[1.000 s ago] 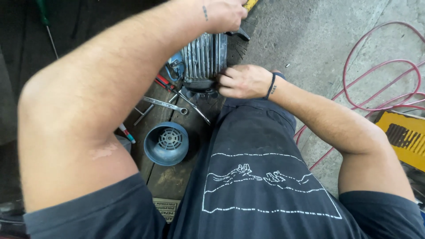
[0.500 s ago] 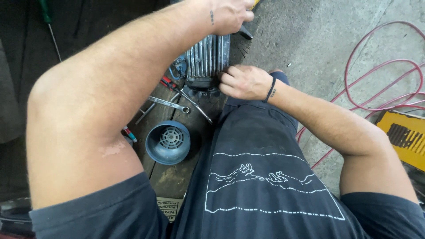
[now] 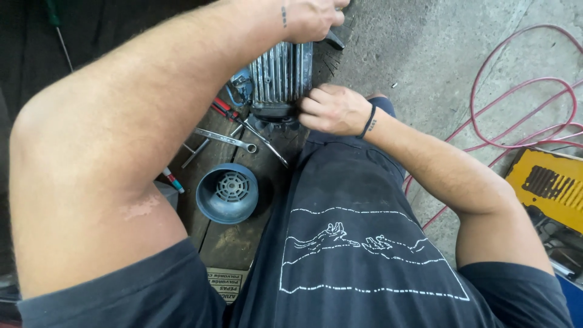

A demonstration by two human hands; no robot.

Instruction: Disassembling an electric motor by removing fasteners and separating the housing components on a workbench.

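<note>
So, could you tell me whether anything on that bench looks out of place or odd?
The grey fan cover is off the ribbed motor and lies alone on the wooden bench, open side up. A spanner and red-handled pliers lie loose beside it. The left hand and right hand grip the motor. Nothing looks spilled or broken.

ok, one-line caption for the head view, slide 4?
Left hand steadies a ribbed motor housing while right hand works at its near end.

Blue fan cover (image 3: 228, 193), wrench (image 3: 226, 139), red cable (image 3: 522, 91), yellow case (image 3: 549, 185), wooden bench (image 3: 234, 243)
</note>
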